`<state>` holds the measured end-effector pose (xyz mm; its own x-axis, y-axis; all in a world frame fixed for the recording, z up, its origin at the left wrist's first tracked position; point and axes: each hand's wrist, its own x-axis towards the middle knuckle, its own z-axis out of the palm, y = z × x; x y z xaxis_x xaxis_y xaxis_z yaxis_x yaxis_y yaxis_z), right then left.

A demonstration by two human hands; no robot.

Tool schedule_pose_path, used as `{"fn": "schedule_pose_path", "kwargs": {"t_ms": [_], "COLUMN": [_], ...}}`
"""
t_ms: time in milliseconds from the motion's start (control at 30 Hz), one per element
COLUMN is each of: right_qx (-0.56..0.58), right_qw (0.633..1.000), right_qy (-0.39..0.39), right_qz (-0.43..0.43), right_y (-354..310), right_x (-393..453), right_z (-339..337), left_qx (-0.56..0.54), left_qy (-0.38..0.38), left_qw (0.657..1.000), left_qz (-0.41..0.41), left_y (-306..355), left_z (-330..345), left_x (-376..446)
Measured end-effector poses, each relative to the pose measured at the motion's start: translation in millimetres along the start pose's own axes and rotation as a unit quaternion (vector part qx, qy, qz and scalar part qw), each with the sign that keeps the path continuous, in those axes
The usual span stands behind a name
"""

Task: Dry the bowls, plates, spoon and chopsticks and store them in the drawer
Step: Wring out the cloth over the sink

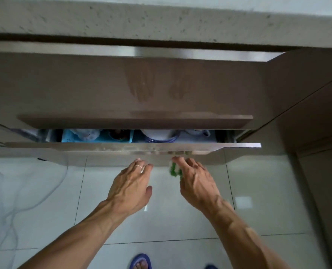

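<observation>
The drawer (pixel 134 149) stands open only by a narrow gap, and its front panel runs as a long bar from left to right across the view. Both hands are just on the near side of this panel, at its lower edge. The left hand (pixel 131 188) is spread flat with the fingers (pixel 142 167) extended toward the panel; it holds nothing, and the tips seem to touch the panel, though blur makes this uncertain. The right hand (pixel 196 183) is a little to the right of the middle, and its fingers (pixel 180 162) are curled loosely around a small green and white cloth (pixel 174 170), which is pressed between them and the panel.

Through the gap, on the far side of the panel, I can see a blue tray (pixel 95 139) at the left with some dark and pale things in it, and at the right a white bowl (pixel 157 135) on blue-rimmed plates (pixel 161 141). Spoon and chopsticks I cannot make out.

The drawer lies straight ahead of both hands, its long axis crossing the line of the arms. The two hands are about equally near, one on each side of the centre. In my judgement the drawer moves only along the near-far direction, so an even pull or push from both hands would keep it from skewing.
</observation>
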<state>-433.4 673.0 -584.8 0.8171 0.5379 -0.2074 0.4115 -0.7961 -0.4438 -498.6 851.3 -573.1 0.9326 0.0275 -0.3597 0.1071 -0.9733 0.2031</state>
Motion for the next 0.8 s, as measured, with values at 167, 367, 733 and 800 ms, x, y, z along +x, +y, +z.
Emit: {"fn": "schedule_pose_path", "kwargs": {"t_ms": [167, 367, 733, 800], "right_qx": [0.086, 0.146, 0.396, 0.464], "right_qw": [0.996, 0.983, 0.853, 0.804], "right_qy": [0.04, 0.107, 0.249, 0.279], "right_qz": [-0.004, 0.038, 0.232, 0.245], "right_y": [-2, 7, 116, 132], "right_x": [-34, -89, -219, -240], "right_z": [-59, -179, -407, -436], "left_qx": [-0.116, -0.115, -0.25, -0.304], "left_qy": [0.029, 0.06, -0.025, -0.053], "left_qw": [0.99, 0.976, 0.943, 0.927], "left_qz": [0.069, 0.175, 0.218, 0.214], "left_y": [45, 142, 394, 444], "left_z": [-54, -137, -257, -273], "left_x": [0, -11, -23, -29]}}
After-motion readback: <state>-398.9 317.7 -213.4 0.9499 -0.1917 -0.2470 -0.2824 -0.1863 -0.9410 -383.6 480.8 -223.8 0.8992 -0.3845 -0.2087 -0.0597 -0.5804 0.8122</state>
